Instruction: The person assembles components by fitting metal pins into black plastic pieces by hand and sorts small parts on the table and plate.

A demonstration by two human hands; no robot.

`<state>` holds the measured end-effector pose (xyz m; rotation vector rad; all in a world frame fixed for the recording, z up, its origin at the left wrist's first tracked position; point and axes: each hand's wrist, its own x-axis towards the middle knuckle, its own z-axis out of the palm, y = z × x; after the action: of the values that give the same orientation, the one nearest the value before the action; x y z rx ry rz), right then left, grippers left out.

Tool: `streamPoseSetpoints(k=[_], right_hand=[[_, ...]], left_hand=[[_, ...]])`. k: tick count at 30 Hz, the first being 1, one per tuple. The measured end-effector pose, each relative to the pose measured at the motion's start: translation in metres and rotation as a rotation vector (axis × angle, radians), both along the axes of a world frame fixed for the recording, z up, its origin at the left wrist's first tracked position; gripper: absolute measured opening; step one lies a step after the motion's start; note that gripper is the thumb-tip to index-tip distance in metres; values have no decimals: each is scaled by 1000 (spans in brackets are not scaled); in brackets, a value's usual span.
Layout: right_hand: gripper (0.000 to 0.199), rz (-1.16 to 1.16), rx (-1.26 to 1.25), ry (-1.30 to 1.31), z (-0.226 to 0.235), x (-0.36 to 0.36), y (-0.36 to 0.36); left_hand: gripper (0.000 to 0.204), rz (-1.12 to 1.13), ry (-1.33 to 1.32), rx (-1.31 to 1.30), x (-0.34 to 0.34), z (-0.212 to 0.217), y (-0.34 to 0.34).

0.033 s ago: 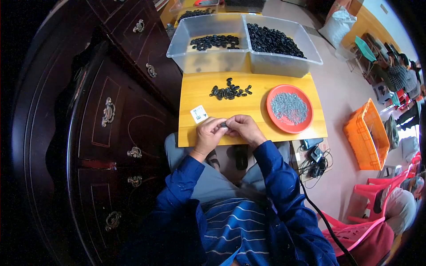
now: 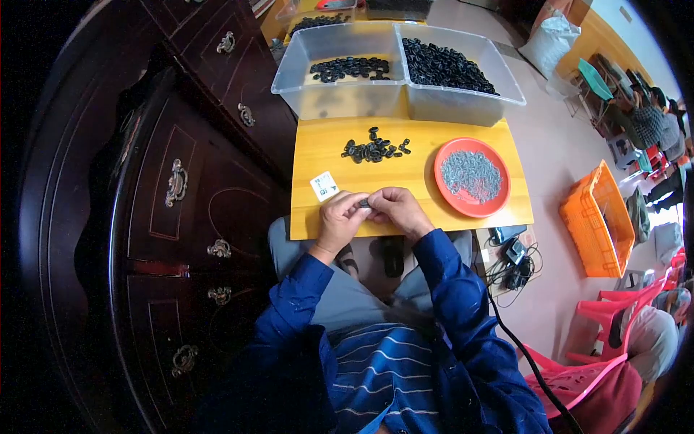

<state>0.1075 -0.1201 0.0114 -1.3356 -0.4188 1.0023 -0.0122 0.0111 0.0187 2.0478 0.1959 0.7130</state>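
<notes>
Near the front edge of the yellow wooden table (image 2: 405, 226), my left hand (image 2: 338, 219) pinches a small black oval plastic piece (image 2: 365, 204) between thumb and fingers. My right hand (image 2: 398, 208) meets it there, thumb and forefinger closed at the piece's right side; whether they hold a smaller part of their own is hidden. Beyond the hands lies a loose pile of similar black pieces (image 2: 375, 150). To their right, a round red plate (image 2: 440, 195) bears many tiny silvery metal parts (image 2: 470, 176). A small white printed card (image 2: 324, 186) lies just past my left hand.
Across the table's far side stand two clear plastic bins: the left bin (image 2: 340, 103) has scattered black pieces, the right bin (image 2: 457, 107) a deep heap. Dark wooden drawers (image 2: 181, 188) rise at left. Cables (image 2: 517, 271), an orange crate (image 2: 589, 224) and pink chairs (image 2: 578, 380) are at right.
</notes>
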Motion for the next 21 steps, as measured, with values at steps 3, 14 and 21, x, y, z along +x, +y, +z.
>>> streamPoseSetpoints(k=[3, 14, 21], right_hand=[[21, 4, -6, -18, 0, 0, 2], [16, -36, -17, -42, 3, -4, 4], [15, -45, 13, -31, -1, -3, 4]], left_hand=[[33, 3, 8, 10, -1, 0, 1], [32, 11, 6, 38, -1, -6, 5], [27, 14, -8, 68, -1, -8, 6]])
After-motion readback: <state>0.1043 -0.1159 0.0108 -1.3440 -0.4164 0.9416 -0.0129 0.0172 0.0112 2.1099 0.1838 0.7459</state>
